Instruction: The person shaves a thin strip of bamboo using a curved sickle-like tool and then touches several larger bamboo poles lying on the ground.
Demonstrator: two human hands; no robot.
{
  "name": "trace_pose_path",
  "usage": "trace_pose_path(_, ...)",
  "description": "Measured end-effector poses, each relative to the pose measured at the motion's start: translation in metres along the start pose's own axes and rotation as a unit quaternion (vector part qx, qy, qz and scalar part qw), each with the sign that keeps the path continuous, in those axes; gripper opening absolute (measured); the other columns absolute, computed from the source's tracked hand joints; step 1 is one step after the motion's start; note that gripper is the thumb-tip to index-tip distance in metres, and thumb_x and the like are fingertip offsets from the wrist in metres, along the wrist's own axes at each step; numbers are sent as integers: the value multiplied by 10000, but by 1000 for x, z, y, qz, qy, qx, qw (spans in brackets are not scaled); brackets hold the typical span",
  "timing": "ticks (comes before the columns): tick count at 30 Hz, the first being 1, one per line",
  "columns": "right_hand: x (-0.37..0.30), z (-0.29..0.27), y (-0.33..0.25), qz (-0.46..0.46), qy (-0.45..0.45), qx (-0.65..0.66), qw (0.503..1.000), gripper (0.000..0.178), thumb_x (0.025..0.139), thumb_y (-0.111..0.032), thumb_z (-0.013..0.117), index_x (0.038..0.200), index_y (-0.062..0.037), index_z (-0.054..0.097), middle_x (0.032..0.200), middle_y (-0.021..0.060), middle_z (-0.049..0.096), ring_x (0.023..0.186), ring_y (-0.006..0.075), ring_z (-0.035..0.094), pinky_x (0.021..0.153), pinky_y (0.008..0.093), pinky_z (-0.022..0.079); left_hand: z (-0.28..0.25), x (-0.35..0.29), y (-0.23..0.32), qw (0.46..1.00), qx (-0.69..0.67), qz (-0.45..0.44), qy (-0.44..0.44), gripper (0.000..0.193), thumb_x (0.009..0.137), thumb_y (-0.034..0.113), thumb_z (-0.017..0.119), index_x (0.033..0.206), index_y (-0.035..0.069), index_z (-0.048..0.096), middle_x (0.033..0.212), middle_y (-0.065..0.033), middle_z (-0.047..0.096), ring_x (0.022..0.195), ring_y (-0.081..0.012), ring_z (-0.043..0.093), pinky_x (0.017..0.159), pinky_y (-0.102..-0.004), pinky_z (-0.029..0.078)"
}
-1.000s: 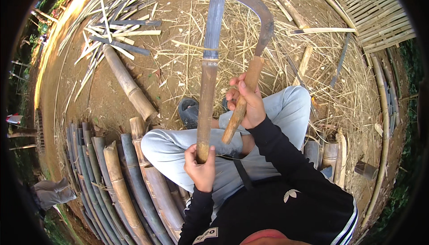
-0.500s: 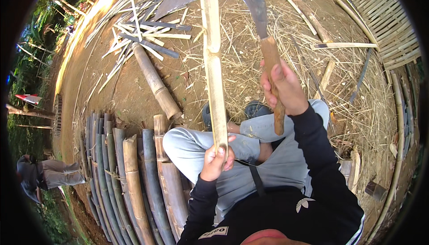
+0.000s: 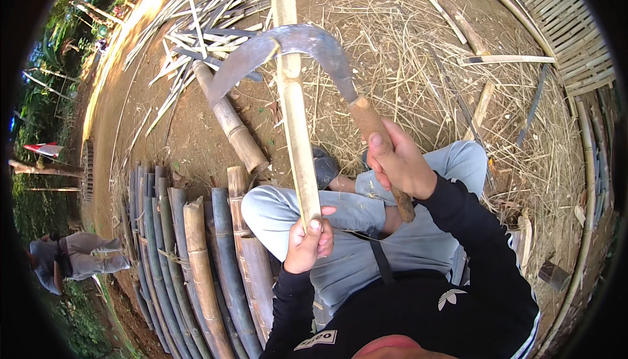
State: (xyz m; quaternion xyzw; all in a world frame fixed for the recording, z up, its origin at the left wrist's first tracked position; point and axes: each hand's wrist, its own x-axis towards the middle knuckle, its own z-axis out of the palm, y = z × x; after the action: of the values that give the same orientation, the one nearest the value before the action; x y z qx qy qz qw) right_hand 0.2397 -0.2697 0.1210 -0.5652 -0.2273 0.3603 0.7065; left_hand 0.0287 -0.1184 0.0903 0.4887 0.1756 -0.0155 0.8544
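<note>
My left hand [image 3: 310, 241] is closed around the near end of a long, pale split bamboo strip [image 3: 298, 130], which points away from me past the top edge of the view. My right hand [image 3: 400, 162] grips the wooden handle of a sickle [image 3: 369, 120]. Its broad curved blade [image 3: 297, 37] lies across the strip just beyond a raised joint, with the tip pointing left. A shallow notch or nick shows where blade and strip meet.
A thick bamboo pole [image 3: 229, 117] lies on the dirt ahead. Beyond it is a heap of split strips [image 3: 216, 15]. Cut bamboo poles [image 3: 203, 261] form a platform on the left. Shavings [image 3: 405, 64] litter the ground; a woven bamboo panel [image 3: 556, 25] stands far right. A person [image 3: 72, 257] is at far left.
The sickle has come nearer to me along the strip, down toward the joint, and its handle has shifted left. The strip's far end has swung slightly left.
</note>
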Motion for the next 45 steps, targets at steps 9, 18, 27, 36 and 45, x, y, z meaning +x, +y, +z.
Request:
trace_pose_path(9,47,2,-36,2,149,7,989,424,983,-487,417,1072,-73,434,645,-13,444,387,50,397,348,205,365,0,-10,-3,994,99,-44,-15,477,1001,370,453,1288,-10,467,679,20,416,522,-40,356,453,-197,333)
trace_pose_path(18,-18,10,15,176,56,33,982,429,981,-472,423,1109,-62,429,632,-6,459,396,57,429,337,219,366,-8,-4,-1,993,93,-68,21,436,1006,352,447,1253,-6,483,659,33,404,500,-40,349,431,-201,327)
trace_pose_path(27,24,-17,-2,38,203,38,978,447,972,-512,414,1060,-74,422,630,-7,452,389,61,414,354,211,357,-2,-14,-9,984,169,-64,9,411,1013,334,436,1242,1,510,641,55,416,514,-22,374,453,-193,336)
trace_pose_path(36,-19,-14,39,125,169,44,977,467,964,-524,421,1082,-72,412,614,4,435,371,71,404,356,227,368,4,-15,-19,987,99,-121,48,385,1006,323,463,1245,29,526,638,58,424,510,-21,377,462,-192,332)
trace_pose_path(45,-48,8,27,179,105,28,978,469,963,-541,410,1061,-82,415,629,-1,439,388,71,413,356,225,355,5,-22,-17,973,201,-100,60,380,1007,326,458,1190,5,547,632,68,416,539,-19,380,490,-199,341)
